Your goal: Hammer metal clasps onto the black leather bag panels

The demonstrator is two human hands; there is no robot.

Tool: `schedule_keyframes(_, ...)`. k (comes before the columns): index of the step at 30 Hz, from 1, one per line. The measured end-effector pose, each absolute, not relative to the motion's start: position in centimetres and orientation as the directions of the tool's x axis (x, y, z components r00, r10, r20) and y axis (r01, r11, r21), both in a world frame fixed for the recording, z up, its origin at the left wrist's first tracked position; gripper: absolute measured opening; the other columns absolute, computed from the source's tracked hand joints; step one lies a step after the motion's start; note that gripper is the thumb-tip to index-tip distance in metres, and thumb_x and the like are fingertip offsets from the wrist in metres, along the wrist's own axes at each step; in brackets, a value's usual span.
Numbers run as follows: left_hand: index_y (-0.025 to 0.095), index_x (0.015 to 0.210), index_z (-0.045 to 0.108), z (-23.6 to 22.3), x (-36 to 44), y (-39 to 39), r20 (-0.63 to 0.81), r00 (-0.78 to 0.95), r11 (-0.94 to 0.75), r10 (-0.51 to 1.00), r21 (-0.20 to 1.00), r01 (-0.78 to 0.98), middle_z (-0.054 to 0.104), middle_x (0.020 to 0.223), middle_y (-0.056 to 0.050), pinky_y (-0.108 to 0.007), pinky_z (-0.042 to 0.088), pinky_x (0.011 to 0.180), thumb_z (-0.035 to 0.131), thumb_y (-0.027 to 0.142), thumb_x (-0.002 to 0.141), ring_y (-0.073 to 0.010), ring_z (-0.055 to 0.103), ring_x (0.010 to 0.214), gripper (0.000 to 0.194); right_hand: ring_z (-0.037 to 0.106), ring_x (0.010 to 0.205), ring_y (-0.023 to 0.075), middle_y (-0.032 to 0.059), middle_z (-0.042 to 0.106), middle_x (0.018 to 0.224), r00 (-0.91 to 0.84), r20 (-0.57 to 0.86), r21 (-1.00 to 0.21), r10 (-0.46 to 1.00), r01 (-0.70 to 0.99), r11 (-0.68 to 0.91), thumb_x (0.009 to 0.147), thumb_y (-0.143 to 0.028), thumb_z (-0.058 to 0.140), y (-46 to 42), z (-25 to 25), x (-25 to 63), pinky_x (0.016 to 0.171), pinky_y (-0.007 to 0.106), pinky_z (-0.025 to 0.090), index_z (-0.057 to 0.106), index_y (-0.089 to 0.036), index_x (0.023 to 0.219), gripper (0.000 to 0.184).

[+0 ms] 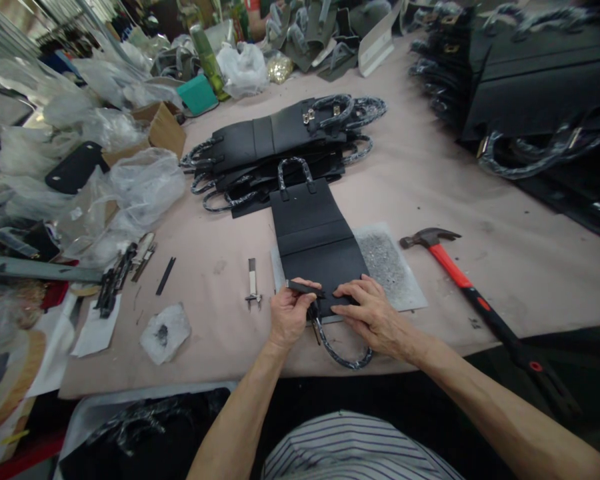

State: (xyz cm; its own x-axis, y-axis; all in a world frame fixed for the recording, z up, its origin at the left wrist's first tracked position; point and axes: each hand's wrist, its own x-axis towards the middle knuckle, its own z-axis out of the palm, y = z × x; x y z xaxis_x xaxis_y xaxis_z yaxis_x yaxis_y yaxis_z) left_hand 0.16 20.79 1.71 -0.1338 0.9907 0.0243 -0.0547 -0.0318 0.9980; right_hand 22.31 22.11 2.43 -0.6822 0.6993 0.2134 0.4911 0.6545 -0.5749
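Black and flat, one panel (313,230) lies at the middle of the table (395,177), at its near side. We see the left hand (291,315) pinching a dark strip (305,289) over the panel's near left part, while the right hand (367,308) rests on its near right part, fingers somewhat spread. The panel's long axis runs near to far, its far end leaning left; of its two handles, one loop (295,161) points far, the other loop (351,365) points near, close to the table's near edge. Under it we see one speckled board (387,267), showing more on the right. Left of the board we count one metal gauge (253,283), one loose strip (166,276) and one pale lump (167,332). To the right, one hammer (473,298) slants near and right, its grip overhanging the edge. Pink cloth stretches between the hammer and the far right stack (540,87); a pile (280,133) sits just beyond the panel, leaving little room there.
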Motion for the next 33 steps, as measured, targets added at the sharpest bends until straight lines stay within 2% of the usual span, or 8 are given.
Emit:
schedule_keyframes(6, 0.017, 0.095, 0.072, 1.8, 0.26, 20.58, 0.061, -0.099, -0.055, 0.993, 0.996, 0.069, 0.077, 0.097, -0.006, -0.031, 0.058, 0.089, 0.068, 0.015, 0.086, -0.0192, 0.074, 0.093, 0.01, 0.049, 0.126, 0.0268, 0.0089, 0.058, 0.133, -0.672, 0.247, -0.581, 0.698, 0.475, 0.662, 0.093, -0.013, 0.054, 22.06, 2.26, 22.48, 0.119, 0.063, 0.022, 0.07, -0.026, 0.118, 0.033)
schedule_keyframes(14, 0.017, 0.096, 0.07, 1.62, 0.35, 20.21, 0.075, -0.11, -0.064, 0.991, 0.993, 0.101, 0.078, 0.097, -0.007, -0.034, 0.058, 0.09, 0.069, 0.018, 0.087, -0.02, 0.074, 0.093, 0.009, 0.051, 0.124, 0.0266, 0.0082, 0.061, 0.13, -0.655, 0.265, -0.582, 0.708, 0.477, 0.659, 0.094, -0.017, 0.054, 22.02, 2.28, 22.45, 0.117, 0.062, 0.026, 0.072, -0.026, 0.115, 0.029)
schedule_keyframes(23, 0.017, 0.096, 0.068, 1.52, 0.32, 20.14, 0.075, -0.11, -0.06, 0.991, 0.989, 0.135, 0.078, 0.098, -0.008, -0.035, 0.059, 0.092, 0.068, 0.02, 0.088, -0.0203, 0.074, 0.093, 0.009, 0.051, 0.123, 0.0263, 0.008, 0.061, 0.129, -0.643, 0.274, -0.583, 0.715, 0.481, 0.655, 0.093, -0.017, 0.055, 21.87, 2.47, 22.37, 0.118, 0.062, 0.025, 0.072, -0.025, 0.114, 0.028)
schedule_keyframes(33, 0.018, 0.096, 0.068, 1.55, 0.49, 19.78, 0.181, -0.098, -0.158, 0.979, 0.965, 0.208, 0.078, 0.097, -0.008, -0.038, 0.059, 0.093, 0.067, 0.02, 0.089, -0.0211, 0.074, 0.094, 0.008, 0.049, 0.125, 0.0259, 0.0074, 0.06, 0.13, -0.644, 0.27, -0.596, 0.716, 0.472, 0.649, 0.093, -0.018, 0.056, 21.88, 2.3, 22.43, 0.119, 0.061, 0.023, 0.07, -0.026, 0.115, 0.027)
